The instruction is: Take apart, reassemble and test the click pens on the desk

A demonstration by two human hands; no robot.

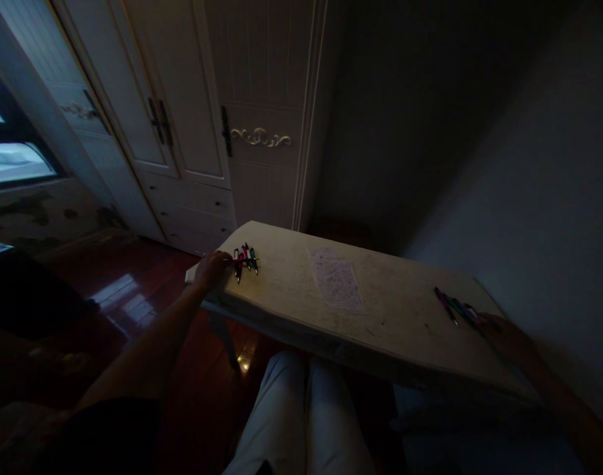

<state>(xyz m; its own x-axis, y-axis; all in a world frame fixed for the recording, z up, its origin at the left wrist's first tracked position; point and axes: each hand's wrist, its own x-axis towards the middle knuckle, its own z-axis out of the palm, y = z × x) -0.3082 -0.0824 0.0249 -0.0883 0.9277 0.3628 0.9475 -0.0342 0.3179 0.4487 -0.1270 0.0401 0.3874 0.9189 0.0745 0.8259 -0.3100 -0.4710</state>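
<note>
Crossing slim multicoloured pens (253, 253), a thin reddish pen (235, 260), likely light and stiff, best taken mid-barrel, sits pinched by the left hand (213, 269); the right hand (500, 331), its grip unclear, rests by purple-and-green pens (446, 305) on the cream bench (282, 277).

A loose cluster of pens (239, 268) in pink, white and teal lies at the left end of the counter (282, 290), most pointing toward its near edge, one crossing the others; at the right end, slim purple, green and darker pens (446, 306) lie slantwise, close together
</note>
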